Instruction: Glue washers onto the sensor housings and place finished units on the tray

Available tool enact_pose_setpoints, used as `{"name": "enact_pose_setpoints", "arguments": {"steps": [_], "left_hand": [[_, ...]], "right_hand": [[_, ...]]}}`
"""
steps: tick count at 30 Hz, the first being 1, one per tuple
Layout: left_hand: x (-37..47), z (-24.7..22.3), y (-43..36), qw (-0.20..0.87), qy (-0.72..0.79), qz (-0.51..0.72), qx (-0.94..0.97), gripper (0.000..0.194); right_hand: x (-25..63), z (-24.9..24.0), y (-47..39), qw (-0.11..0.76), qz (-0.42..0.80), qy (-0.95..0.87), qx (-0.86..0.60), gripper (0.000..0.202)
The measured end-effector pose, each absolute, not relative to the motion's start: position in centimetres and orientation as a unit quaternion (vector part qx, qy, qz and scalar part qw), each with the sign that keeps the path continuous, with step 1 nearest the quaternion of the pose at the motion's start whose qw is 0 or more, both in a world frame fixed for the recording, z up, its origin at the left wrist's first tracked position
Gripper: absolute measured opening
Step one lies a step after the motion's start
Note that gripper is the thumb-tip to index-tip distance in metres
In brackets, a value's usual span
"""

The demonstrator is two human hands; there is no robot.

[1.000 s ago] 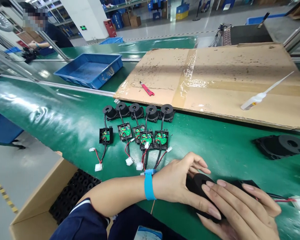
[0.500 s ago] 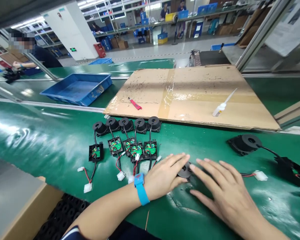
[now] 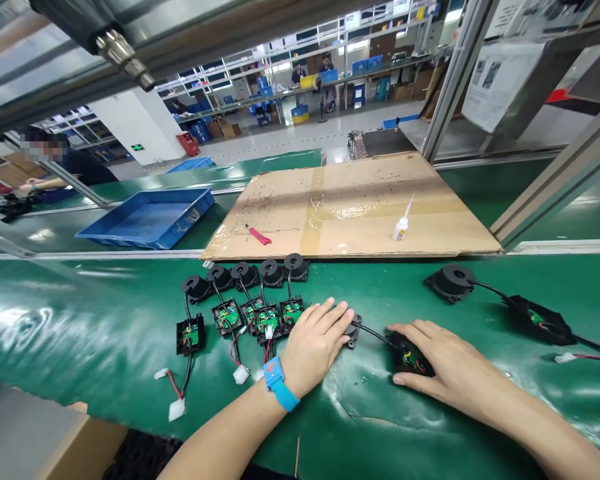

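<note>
My left hand (image 3: 315, 350), with a blue band at the wrist, is wrapped over a round black part (image 3: 353, 331) with screw tabs, which it largely hides. A black cable (image 3: 373, 330) runs from that part to an open black housing (image 3: 410, 355) with coloured wires inside. My right hand (image 3: 445, 363) grips the housing, thumb on the near side and fingers over the far side. Left of my hands lie several similar assemblies, each a round black part (image 3: 271, 272) cabled to an open housing with a green circuit board (image 3: 190, 335). White connectors (image 3: 177, 409) end their leads.
Another such assembly, with its round part (image 3: 451, 281) and housing (image 3: 540, 320), lies at the right. Beyond the bench edge, a cardboard sheet (image 3: 365, 183) holds a red cutter (image 3: 258, 235) and a white bottle (image 3: 401, 228). A blue tray (image 3: 145, 217) sits left of it.
My right hand has closed on the housing, which now shows with its cable stretched out to the right. My left hand stays over the round part. The camera view has shifted.
</note>
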State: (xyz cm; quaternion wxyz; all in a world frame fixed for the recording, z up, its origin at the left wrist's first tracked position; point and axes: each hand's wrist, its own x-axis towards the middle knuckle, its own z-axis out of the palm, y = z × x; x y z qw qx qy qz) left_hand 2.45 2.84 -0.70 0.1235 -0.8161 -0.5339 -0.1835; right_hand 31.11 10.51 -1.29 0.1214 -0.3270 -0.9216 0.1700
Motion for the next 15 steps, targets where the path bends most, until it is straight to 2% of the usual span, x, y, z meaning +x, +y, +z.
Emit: {"name": "enact_pose_setpoints", "arguments": {"steps": [3,6,8,11,15], "left_hand": [[2.8,-0.9,3.4,0.168,-0.59,-0.139,-0.777,0.044],[2.9,-0.7,3.9,0.192,-0.649,-0.085,-0.731,0.055],[2.7,-0.5,3.8,0.177,-0.67,-0.067,-0.718,0.058],[2.4,-0.2,3.6,0.129,-0.667,-0.059,-0.732,0.056],[1.8,0.5,4.8,0.098,-0.653,-0.038,-0.75,0.056]], "right_hand": [[30.7,-1.2,10.2,0.145,0.229,-0.897,-0.348,0.06],[29.5,-2.3,9.3,0.228,0.295,-0.853,-0.364,0.064],[28.6,-3.5,8.6,0.273,0.35,-0.826,-0.348,0.062],[27.3,-5.4,7.9,0.285,0.426,-0.815,-0.272,0.059],[26.4,-7.9,8.2,0.329,0.339,-0.862,-0.184,0.064]]}}
